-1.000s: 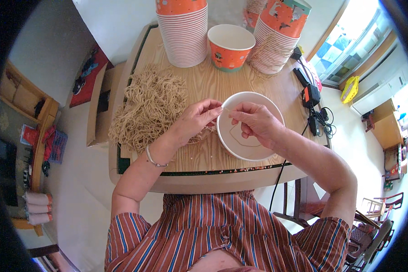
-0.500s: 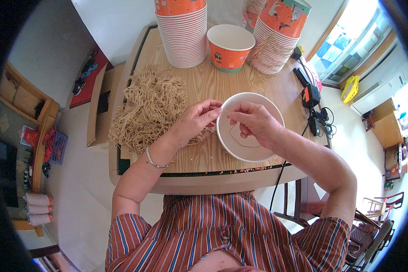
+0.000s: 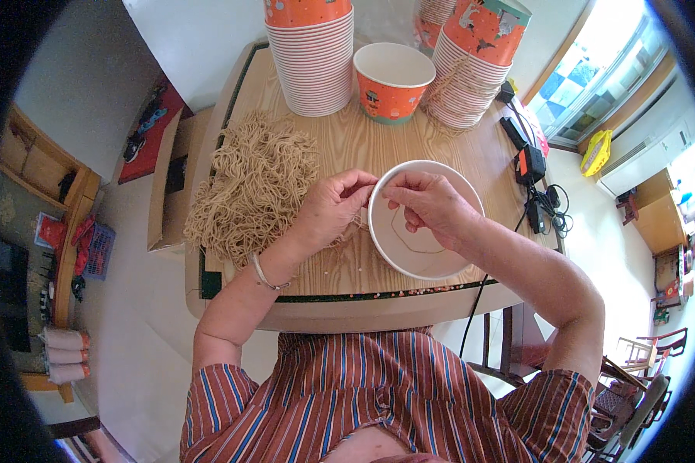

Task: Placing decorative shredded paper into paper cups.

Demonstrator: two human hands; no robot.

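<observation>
Above the near half of a wood-grain worktop (image 3: 344, 147), 2 bare hands are meeting at a white tub (image 3: 459, 258). Farther back, an orange tub (image 3: 394, 92) is showing small printed figures and a green base band; any lettering is too small to read. The right hand (image 3: 434, 208) is reaching over the white tub, thumb and forefinger pinching a tan strand (image 3: 418, 251), the other fingers curling under. That strand is trailing from beneath the fingertips into the tub, bending across its inside. The left hand (image 3: 336, 204) is holding thumb and fingertips together at the tub's left rim; whether it is gripping anything, I cannot tell. Left of that hand, a tangled heap of tan cord (image 3: 255, 189) is lying loose. 2 tall stacks of nested tubs are flanking the orange tub: the left stack (image 3: 314, 69) is standing bare, and the right stack (image 3: 483, 77) is carrying tan cord down its side. Small pale and reddish bits (image 3: 421, 291) are resting along the near edge.
</observation>
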